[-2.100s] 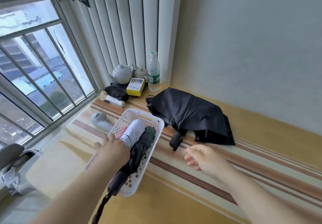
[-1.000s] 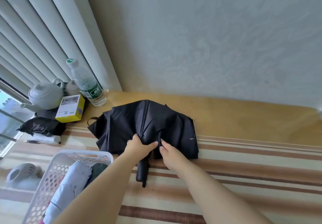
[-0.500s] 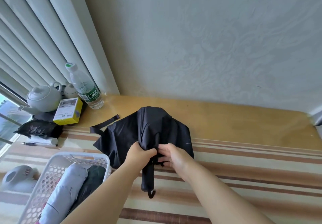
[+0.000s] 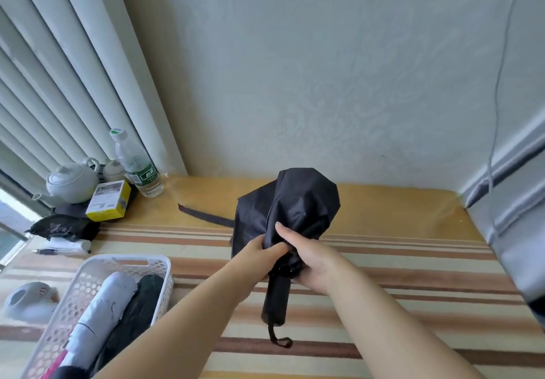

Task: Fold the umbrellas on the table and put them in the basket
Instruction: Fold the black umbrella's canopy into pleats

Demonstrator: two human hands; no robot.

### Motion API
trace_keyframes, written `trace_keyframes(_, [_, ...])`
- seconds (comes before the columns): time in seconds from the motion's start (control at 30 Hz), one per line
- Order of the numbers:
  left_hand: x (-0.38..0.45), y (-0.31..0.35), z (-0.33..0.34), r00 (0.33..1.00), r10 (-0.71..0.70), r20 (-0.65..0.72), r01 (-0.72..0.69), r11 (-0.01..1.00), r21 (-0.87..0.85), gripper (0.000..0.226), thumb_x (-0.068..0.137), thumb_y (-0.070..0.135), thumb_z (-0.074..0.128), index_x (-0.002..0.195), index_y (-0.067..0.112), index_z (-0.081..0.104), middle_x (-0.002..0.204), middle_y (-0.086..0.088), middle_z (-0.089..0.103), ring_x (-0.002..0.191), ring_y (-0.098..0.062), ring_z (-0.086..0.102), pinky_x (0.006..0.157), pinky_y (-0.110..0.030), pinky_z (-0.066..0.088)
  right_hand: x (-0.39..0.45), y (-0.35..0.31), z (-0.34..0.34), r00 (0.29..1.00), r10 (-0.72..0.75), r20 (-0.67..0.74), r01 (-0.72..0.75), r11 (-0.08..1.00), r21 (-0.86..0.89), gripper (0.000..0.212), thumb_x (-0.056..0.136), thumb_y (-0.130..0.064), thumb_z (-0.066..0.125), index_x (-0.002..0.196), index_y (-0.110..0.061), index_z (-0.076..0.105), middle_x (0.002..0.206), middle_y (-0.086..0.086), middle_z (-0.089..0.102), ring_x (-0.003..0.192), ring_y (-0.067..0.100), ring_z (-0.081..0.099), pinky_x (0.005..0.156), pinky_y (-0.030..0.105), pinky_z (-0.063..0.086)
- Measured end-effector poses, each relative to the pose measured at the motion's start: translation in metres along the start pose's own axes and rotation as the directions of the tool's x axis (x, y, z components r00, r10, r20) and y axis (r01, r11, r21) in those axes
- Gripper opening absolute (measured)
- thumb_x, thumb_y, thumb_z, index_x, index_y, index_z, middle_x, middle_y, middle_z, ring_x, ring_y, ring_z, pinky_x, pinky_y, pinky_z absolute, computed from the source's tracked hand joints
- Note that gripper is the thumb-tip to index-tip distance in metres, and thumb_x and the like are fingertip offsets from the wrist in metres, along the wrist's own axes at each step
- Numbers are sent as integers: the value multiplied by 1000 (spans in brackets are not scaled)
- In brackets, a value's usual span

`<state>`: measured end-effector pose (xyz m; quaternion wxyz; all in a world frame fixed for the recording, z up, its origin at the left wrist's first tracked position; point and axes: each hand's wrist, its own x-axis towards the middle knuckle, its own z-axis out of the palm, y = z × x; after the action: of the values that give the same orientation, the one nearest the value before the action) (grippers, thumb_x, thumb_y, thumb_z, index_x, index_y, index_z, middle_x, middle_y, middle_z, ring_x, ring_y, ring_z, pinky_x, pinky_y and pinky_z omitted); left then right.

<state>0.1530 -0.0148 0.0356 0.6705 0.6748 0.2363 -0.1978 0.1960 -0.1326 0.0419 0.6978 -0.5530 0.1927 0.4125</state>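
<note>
Head view: nearest you, the basket (image 4: 165, 263) holds two folded umbrellas. Beyond it, your left hand (image 4: 255, 256) and right hand (image 4: 306, 260) clutch the black umbrella (image 4: 300, 201) above the table (image 4: 413, 275). Its loose strap (image 4: 203, 216) could snag.

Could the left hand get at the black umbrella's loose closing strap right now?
Probably yes: the strap lies bare on the table, left of the black umbrella; but the left hand must first release the canopy it grips.

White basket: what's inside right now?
The white basket holds two folded umbrellas side by side: a pale grey umbrella and a dark umbrella. Something pink shows at the near end. The left forearm and frame edge hide the rest.
</note>
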Motion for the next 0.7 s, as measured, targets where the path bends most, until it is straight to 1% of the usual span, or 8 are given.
trace_keyframes(0.07, [-13,-3,11,998,-3,63,-2,997,83,33,88,36,61,120,30,54,116,0,64,99,-15,64,85,-32,53,-9,11,-6,998,-6,-64,9,999,49,48,83,-34,74,117,-3,62,109,17,70,95,30,69,65,35,58])
trace_keyframes(0.13, [-28,-3,18,995,31,100,-48,983,174,38,91,43,57,128,39,48,125,5,55,99,-7,60,72,-21,49,-17,21,-16,992,-38,-117,48,995,88,45,85,-33,72,117,-3,61,107,16,71,92,29,70,63,34,56])
trace_keyframes(0.23, [-45,-7,25,997,76,33,-81,977,196,48,92,47,52,137,39,39,111,4,57,88,-9,58,69,-23,52,-28,27,-32,982,-121,-148,134,988,81,38,88,-29,68,114,-2,63,103,15,72,87,26,71,66,33,56])
trace_keyframes(0.3, [-55,-10,32,995,97,38,-101,988,118,52,90,51,53,138,44,36,114,2,57,95,-14,61,77,-27,55,-35,29,-38,970,-180,-162,181,983,-8,39,88,-28,69,117,-3,62,104,13,72,91,26,70,76,36,57])
trace_keyframes(0.4, [-65,-12,52,992,88,91,-85,996,-41,51,88,59,51,135,44,43,130,6,56,118,-19,55,103,-42,43,-46,34,-39,945,-279,-169,239,945,-223,59,84,-38,72,133,-13,50,116,6,69,102,22,67,92,40,54])
trace_keyframes(0.5, [-73,-10,68,993,112,28,-106,981,-162,26,98,40,45,122,34,55,111,2,66,100,-19,65,92,-40,53,-59,38,-39,906,-389,-164,271,833,-483,84,74,-57,65,145,-27,31,123,-2,62,109,20,62,97,43,51])
trace_keyframes(0.63, [-84,-10,78,986,167,-5,-166,979,-115,19,101,35,42,113,39,57,104,8,69,92,-12,69,89,-36,54,-73,40,-49,867,-472,-162,301,753,-585,63,89,-49,57,143,-27,33,121,-4,61,108,17,59,94,35,49])
trace_keyframes(0.7, [-88,-10,81,979,199,-32,-201,977,-75,22,101,34,41,114,42,56,115,6,64,101,-12,65,93,-35,51,-80,39,-51,901,-418,-113,343,849,-403,50,92,-37,55,138,-29,38,122,-1,61,109,18,59,88,35,51])
